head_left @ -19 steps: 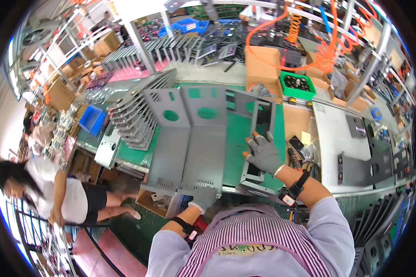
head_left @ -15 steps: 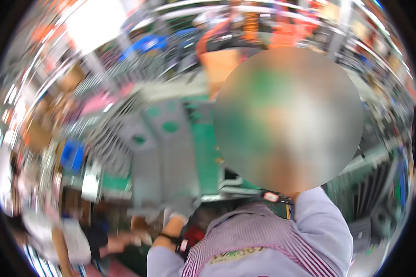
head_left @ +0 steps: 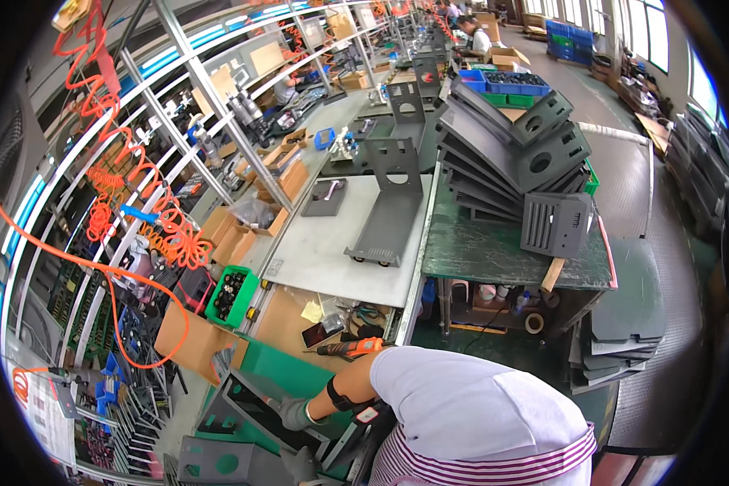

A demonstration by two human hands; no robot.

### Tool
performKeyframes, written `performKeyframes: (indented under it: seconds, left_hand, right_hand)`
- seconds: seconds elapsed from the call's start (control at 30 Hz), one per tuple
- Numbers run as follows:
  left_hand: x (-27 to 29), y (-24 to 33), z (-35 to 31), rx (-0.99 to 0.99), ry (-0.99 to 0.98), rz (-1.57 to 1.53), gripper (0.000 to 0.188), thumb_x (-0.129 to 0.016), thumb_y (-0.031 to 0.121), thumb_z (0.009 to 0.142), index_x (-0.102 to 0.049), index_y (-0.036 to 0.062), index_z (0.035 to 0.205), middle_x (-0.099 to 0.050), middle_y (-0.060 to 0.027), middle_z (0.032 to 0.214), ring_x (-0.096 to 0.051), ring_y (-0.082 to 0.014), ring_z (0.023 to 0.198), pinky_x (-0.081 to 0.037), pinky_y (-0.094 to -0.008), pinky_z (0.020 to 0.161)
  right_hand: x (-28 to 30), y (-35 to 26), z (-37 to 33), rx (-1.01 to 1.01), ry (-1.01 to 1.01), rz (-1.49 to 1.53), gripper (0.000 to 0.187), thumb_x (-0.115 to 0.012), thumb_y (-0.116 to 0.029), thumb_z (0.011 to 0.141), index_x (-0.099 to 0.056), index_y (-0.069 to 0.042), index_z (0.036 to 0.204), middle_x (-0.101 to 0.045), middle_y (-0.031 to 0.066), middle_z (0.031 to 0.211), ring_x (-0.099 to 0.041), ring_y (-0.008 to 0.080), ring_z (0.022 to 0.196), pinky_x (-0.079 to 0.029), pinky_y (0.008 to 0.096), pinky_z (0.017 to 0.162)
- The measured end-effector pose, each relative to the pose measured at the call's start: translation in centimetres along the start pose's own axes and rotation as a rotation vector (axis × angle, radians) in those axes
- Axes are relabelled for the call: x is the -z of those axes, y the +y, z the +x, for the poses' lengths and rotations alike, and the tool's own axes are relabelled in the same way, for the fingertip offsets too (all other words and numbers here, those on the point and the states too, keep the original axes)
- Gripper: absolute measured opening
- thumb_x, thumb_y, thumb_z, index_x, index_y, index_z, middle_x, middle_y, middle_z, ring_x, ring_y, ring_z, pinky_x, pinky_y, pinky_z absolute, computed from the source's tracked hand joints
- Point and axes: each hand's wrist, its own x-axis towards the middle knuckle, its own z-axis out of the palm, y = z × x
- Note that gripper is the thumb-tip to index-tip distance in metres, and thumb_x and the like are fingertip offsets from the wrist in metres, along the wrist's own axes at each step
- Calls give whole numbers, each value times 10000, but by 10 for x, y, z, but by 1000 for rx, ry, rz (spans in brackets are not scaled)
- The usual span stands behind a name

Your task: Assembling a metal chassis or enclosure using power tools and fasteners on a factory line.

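Note:
A dark grey bent metal panel (head_left: 255,409) with cut-outs lies tilted on the green work surface at lower left. My right hand (head_left: 296,413), in a grey glove, closes on its edge, thumb and fingers against the metal. Low in the picture, my left hand (head_left: 301,465), also gloved, is at the same panel's near side; its fingers are partly hidden. Beside it lies a second grey metal panel (head_left: 239,463) with a round hole. An orange-and-black power tool (head_left: 352,348) rests just beyond my right forearm.
A bent panel (head_left: 385,219) stands on the white bench top (head_left: 324,243). Stacked panels (head_left: 494,154) load the dark green table (head_left: 494,263) at right. An orange coiled air hose (head_left: 178,304) hangs at left. A green bin (head_left: 233,293) holds small dark parts. People work farther off.
My view has swung to the right, bringing the white bench and stacked panels into sight. The earlier frame is motion-blurred, with a blurred disc over my right hand. Both hands now appear lower left.

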Motion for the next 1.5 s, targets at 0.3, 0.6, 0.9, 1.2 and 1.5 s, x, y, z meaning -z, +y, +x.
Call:
performKeyframes:
  seconds: [0.3, 0.6, 0.9, 1.2, 1.5]
  left_hand:
    - [78, 35, -26, 119, 75, 113, 236, -532, 32, 703, -523, -14, 934, -591, -141, 781, -562, -196, 687, -450, -384, 604]
    - [182, 52, -76, -385, 526, 624, 434, -546, 41, 676, -481, 83, 1103, -569, -183, 849, -551, -365, 734, -446, -426, 629]
    - [229, 73, -112, -397, 631, 1213, 295, -544, 100, 718, -537, 63, 1010, -554, -106, 730, -538, -275, 618, -421, -386, 531]
    - [201, 129, -78, -612, 396, 1199, 180, -517, 125, 809, -550, 63, 975, -596, -170, 880, -576, -339, 793, -472, -417, 663]
    - [137, 189, -4, -915, 209, 1232, 211, -550, 194, 697, -560, 124, 896, -540, -113, 813, -523, -309, 739, -433, -436, 687]
  right_hand:
    - [30, 98, 43, 364, 409, -207, 541, -454, -158, 760, -324, -91, 1281, -584, 168, 873, -569, 309, 720, -459, 405, 646]
    - [100, 137, 0, 241, 311, 156, 551, -513, -127, 698, -366, -88, 1227, -551, 242, 986, -569, 330, 893, -454, 389, 781]
    - [70, 154, 9, 183, 43, 42, 554, -553, -142, 698, -412, -40, 1224, -542, 141, 1097, -546, 226, 948, -451, 345, 789]
    - [213, 70, 0, 567, 576, 415, 493, -515, -388, 765, -492, -63, 1135, -579, 176, 1000, -564, 343, 893, -448, 382, 775]
    - [232, 46, -129, 598, 87, -459, 333, -537, -356, 756, -518, -131, 1000, -580, 118, 744, -591, 314, 697, -457, 419, 575]
